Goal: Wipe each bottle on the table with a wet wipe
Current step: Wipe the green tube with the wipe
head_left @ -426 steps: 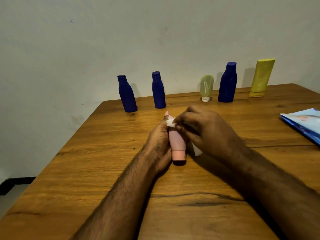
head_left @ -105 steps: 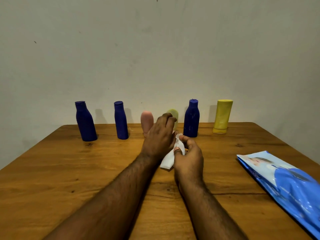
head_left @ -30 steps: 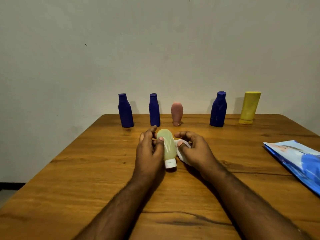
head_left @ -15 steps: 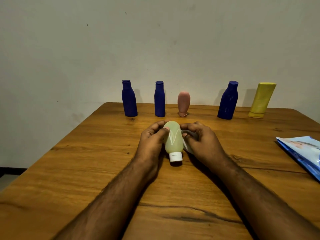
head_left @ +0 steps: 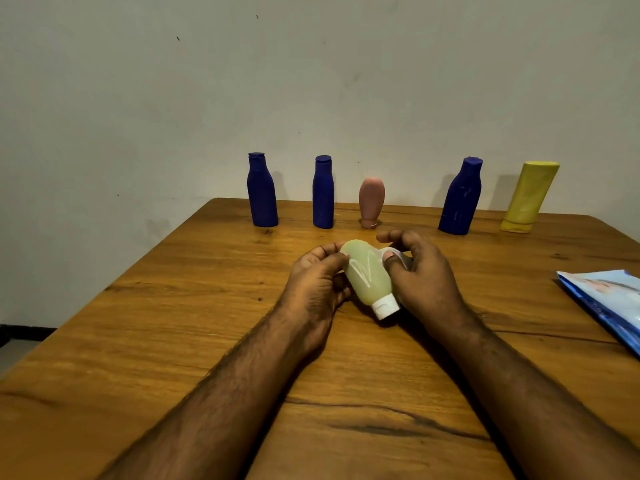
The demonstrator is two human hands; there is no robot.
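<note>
Green bottle: a pale green bottle [head_left: 366, 276] with a white cap [head_left: 385, 306] sits between both hands just above the bench [head_left: 173, 323], near the middle of the view. It is tilted, rounded end toward 11 o'clock, cap toward 5 o'clock, nearest the person.
Left hand: the left hand [head_left: 317, 285] grips the green bottle from 9 o'clock, thumb and fingers curled round its upper body.
Right hand: the right hand [head_left: 420, 278] is at 3 o'clock of the bottle, fingers bent, pinching the wet wipe [head_left: 398, 259] under its thumb against the bottle's side; the forefinger arches above it.
Wet wipe: white, crumpled, mostly hidden by the right hand's fingers; only a small fold shows, touching the bottle.
Row at 12 o'clock: five bottles stand along the far edge of the bench by the wall. From 10 to 2 o'clock: a wide blue bottle [head_left: 262, 190], a slim blue bottle [head_left: 323, 192], a pink bottle [head_left: 371, 201] standing on its cap, a dark blue bottle [head_left: 460, 197] and a yellow bottle [head_left: 528, 197] on its cap. All are well apart from the hands.
Wipe pack: a blue and white pack [head_left: 609, 303] lies flat at 3 o'clock, cut by the frame's edge.
</note>
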